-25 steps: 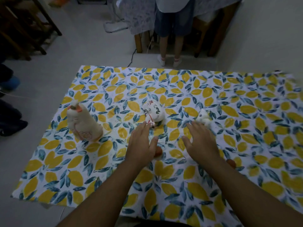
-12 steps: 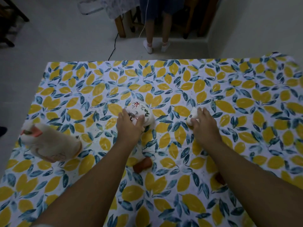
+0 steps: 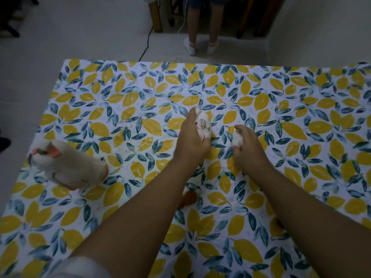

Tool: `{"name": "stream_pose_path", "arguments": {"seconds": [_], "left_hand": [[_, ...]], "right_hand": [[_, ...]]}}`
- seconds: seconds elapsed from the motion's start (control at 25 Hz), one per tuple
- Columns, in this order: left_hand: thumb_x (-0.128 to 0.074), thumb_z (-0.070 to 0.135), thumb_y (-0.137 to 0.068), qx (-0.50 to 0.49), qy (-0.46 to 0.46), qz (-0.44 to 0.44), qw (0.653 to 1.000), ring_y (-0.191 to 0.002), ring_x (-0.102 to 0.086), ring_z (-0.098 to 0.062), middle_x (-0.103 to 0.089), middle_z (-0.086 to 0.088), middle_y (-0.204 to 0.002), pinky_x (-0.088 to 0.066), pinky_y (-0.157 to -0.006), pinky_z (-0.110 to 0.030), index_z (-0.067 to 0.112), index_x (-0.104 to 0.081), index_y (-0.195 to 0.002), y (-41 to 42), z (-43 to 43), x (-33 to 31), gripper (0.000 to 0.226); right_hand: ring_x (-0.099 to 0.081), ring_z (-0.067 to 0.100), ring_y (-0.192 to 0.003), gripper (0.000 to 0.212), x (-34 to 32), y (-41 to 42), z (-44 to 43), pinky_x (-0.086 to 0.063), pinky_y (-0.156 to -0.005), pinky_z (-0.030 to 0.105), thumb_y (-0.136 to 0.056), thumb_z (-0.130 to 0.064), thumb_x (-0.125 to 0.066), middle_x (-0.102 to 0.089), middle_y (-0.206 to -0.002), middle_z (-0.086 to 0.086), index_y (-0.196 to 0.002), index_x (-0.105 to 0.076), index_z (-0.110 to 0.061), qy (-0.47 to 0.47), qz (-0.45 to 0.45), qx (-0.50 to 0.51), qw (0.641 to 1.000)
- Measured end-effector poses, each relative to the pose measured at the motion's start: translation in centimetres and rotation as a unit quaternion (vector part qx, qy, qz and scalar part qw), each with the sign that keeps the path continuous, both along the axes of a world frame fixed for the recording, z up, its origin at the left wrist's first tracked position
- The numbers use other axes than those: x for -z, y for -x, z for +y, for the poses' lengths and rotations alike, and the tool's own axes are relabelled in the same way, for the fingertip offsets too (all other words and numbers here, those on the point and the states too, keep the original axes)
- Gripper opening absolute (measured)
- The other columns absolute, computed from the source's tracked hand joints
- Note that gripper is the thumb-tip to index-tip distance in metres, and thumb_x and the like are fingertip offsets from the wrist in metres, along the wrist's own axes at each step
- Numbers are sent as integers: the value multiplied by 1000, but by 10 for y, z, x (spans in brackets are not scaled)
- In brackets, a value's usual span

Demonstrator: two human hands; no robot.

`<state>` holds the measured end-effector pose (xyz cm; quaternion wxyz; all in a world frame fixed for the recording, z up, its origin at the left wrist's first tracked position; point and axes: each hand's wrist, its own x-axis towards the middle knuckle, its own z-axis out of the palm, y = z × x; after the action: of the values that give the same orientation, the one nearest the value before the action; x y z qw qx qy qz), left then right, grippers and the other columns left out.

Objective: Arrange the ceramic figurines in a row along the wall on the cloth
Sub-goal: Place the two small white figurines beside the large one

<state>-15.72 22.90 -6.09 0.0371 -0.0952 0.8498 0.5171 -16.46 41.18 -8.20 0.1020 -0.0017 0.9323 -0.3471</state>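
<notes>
A lemon-print cloth (image 3: 140,93) covers the floor in front of me. My left hand (image 3: 191,144) is closed around a white round figurine (image 3: 203,124) with red and dark markings, near the cloth's middle. Just to its right, my right hand (image 3: 248,146) grips a small white figurine (image 3: 236,139), mostly hidden by the fingers. A large cream cat figurine (image 3: 69,169) with orange ears stands at the cloth's left edge. A small brown figurine (image 3: 187,199) lies between my forearms. The wall (image 3: 321,27) rises at the far right.
Another person's legs in white socks (image 3: 200,47) stand just beyond the cloth's far edge, beside wooden table legs (image 3: 155,15) and a black cable (image 3: 146,47). Bare floor lies to the left. Something brown (image 3: 279,222) peeks out beside my right forearm.
Both hands reached forward and closed on the two white figurines. The round figurine is now tilted up in my left hand. The view shifted forward and down.
</notes>
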Motion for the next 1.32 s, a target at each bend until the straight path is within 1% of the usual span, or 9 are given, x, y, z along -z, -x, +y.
{"name": "stream_pose_path", "arguments": {"seconds": [0.08, 0.16, 0.24, 0.36, 0.56, 0.76, 1.0, 1.2, 1.32], "left_hand": [[-66, 11, -90, -14, 42, -11, 999, -129, -51, -32, -48, -11, -145, -50, -98, -43, 16, -34, -150, -17, -10, -1, 69], [-65, 10, -89, -27, 93, -11, 995, -124, -51, -31, -49, -12, -140, -47, -93, -36, 15, -39, -147, -41, -28, -1, 64], [-65, 11, -90, -32, 131, -24, 991, -131, -44, -29, -44, -11, -145, -42, -97, -33, 13, -36, -150, -66, -48, -3, 67], [-65, 12, -92, -46, 168, -43, 984, -138, -38, -26, -39, -10, -151, -39, -106, -34, 12, -32, -153, -97, -72, -6, 70], [-64, 11, -93, -40, 187, -45, 981, -136, -40, -29, -39, -10, -150, -45, -104, -40, 11, -29, -154, -123, -88, -9, 70], [-64, 15, -94, -38, 207, -46, 977, -136, -41, -28, -38, -9, -152, -46, -101, -39, 11, -28, -154, -126, -85, -12, 70], [-65, 15, -94, -48, 209, -56, 975, -135, -42, -29, -37, -10, -151, -46, -102, -40, 9, -26, -153, -128, -83, -14, 72], [-67, 19, -91, -56, 184, -68, 979, -141, -35, -29, -35, -12, -153, -40, -110, -41, 9, -24, -155, -128, -82, -18, 77], [-68, 33, -89, -43, 273, -17, 961, -148, -25, -30, -35, -11, -156, -27, -118, -47, 8, -27, -154, -136, -78, -25, 81]], "right_hand": [[-44, 28, -134, 54, -5, -9, -13, -34, -101, 28, -92, -9, -66, -48, -146, 11, -143, -47, -11, -12, 3, -33, 999], [-41, 27, -139, 58, -8, -25, -36, -35, -108, 33, -94, -13, -65, -46, -151, 10, -148, -44, -11, -24, 1, -80, 996], [-36, 25, -143, 61, -8, -41, -61, -37, -111, 38, -96, -14, -62, -39, -156, 7, -152, -39, -14, -22, -6, -112, 993], [-36, 26, -141, 60, -7, -59, -87, -43, -106, 40, -97, -13, -59, -37, -155, 9, -153, -37, -13, -47, -11, -142, 989], [-36, 32, -138, 60, -5, -76, -99, -43, -105, 44, -95, -11, -58, -37, -153, 12, -151, -38, -10, -98, -29, -137, 985], [-39, 35, -133, 60, -7, -87, -100, -46, -96, 44, -94, -11, -59, -39, -149, 13, -150, -39, -10, -108, -25, -123, 986], [-42, 35, -129, 58, -7, -96, -102, -46, -93, 43, -94, -11, -59, -39, -148, 13, -149, -40, -10, -112, -31, -90, 989], [-34, 33, -139, 65, -10, -96, -101, -43, -105, 46, -96, -21, -59, -32, -156, 11, -154, -31, -13, -95, -44, -99, 990], [-30, 28, -144, 70, -16, -105, -96, -36, -112, 44, -97, -34, -58, -33, -158, 7, -156, -27, -16, -63, -30, -106, 992]]}}
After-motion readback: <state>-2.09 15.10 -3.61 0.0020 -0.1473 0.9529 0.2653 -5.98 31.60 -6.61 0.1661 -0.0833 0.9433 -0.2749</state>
